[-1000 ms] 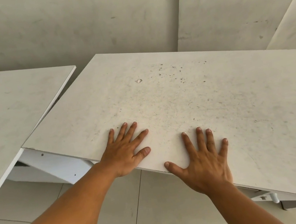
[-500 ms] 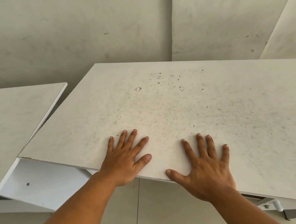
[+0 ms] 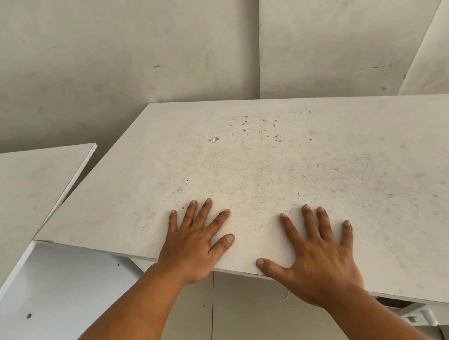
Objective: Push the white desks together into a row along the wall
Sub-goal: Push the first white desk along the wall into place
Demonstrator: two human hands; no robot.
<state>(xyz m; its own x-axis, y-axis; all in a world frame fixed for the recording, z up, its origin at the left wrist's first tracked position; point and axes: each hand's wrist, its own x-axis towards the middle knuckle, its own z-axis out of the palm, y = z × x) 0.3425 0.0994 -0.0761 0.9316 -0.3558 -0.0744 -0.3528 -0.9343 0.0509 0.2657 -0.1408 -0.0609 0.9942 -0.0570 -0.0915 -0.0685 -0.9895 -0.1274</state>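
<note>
the left hand (image 3: 196,245) is laid flat, palm down, on the near edge of the white counter (image 3: 288,167), its fingers straight and spread wide, the thumb stretched out toward the right; nothing is held in it. the right hand (image 3: 319,257) is pressed flat on the same top, just beside the left one, fingers fanned wide and the thumb lying close to the near edge; it too holds nothing. both forearms are stretched forward from the bottom of the view.

the counter under the hands is seen at a slant, with its far edge close to the pale wall (image 3: 117,55) and its near left corner meeting the long side edge of a second white counter (image 3: 7,198) on the left. whether the two tops touch at that corner or one lies slightly over the other cannot be told; farther back a dark wedge-shaped gap is left between them. the top under the hands is marked with dark specks and scratches, and a small pale scrap (image 3: 213,140) lies on it toward the far side. below the near left corner a white panel (image 3: 56,291) of the frame is shown, with a small dark spot on it. a white bracket (image 3: 416,315) is seen under the right part of the top. pale floor tiles (image 3: 246,324) lie beneath, between the forearms.
</note>
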